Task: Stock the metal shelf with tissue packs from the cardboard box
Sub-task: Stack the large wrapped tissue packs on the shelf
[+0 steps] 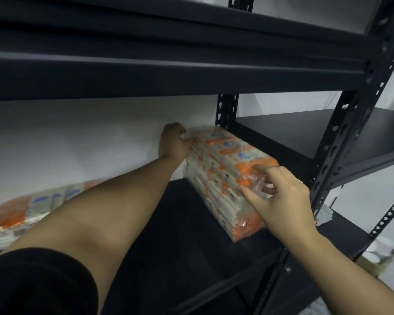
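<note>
Tissue packs in clear plastic wrap, white with orange and blue print, form a stacked bundle point(228, 178) that sits on the black metal shelf point(173, 223), toward its right end and close to the dark perforated upright post point(337, 142). The bundle runs from the front of the shelf board back toward the white wall point(89, 137) behind it.

The left hand point(174, 142) reaches deep along the shelf, its bare forearm stretched over the board, and grips the far upper corner of the bundle with curled fingers, right by the wall. The right hand point(280, 196) is at the near end of the bundle; its fingers point(265, 169) curl over the top front edge and its thumb presses the crinkled orange wrap on the side, so it pinches the plastic there.

A second wrapped bundle of the same orange and white tissue packs point(21, 210) lies flat on the same shelf at the far left, well apart from the first and partly hidden by the left arm and its black sleeve point(39, 283).

Another black shelf board point(305, 130) stands beyond the post on the right. Lower right, some pale blurred objects point(380, 251) sit near the floor; what they are cannot be told.
</note>
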Demonstrator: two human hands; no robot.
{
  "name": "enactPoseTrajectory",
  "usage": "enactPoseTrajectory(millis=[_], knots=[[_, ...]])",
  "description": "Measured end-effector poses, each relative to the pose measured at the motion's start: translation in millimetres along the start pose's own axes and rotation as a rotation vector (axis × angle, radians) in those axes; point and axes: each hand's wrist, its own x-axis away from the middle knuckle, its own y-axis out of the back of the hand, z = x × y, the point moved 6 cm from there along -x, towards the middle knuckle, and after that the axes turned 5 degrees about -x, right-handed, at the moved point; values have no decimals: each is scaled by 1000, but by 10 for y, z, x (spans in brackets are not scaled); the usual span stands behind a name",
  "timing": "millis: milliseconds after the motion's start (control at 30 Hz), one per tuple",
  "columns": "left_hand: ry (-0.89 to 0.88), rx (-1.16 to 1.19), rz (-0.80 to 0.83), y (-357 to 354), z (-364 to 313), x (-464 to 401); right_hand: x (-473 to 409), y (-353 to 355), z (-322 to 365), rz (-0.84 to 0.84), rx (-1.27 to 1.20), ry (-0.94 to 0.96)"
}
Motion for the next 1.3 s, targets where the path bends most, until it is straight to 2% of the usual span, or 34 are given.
enactPoseTrajectory(millis=[133,267,433,700,800,867,1033,1200,1300], knots=[[-18,-55,46,144,120,87,51,72,35,14,21,-79],[-25,-184,139,436,278,243,161,179,127,-47,118,-88],[14,-283,285,951,836,581,330,172,401,-104,84,-59],[73,-546,423,2052,1946,1241,617,-373,877,123,-50,-69],[225,-671,437,2416,2294,1460,717,-555,999,239,-101,-85],[292,-660,481,2539,2429,1611,780,-647,1054,298,-109,-69],[260,-620,475,2488,2261,1801,860,-728,1087,358,-115,-59],[127,-511,494,2218,1816,1951,837,-758,1088,427,-88,-29],[6,-446,540,1965,1442,2074,859,-855,989,525,-79,-92]])
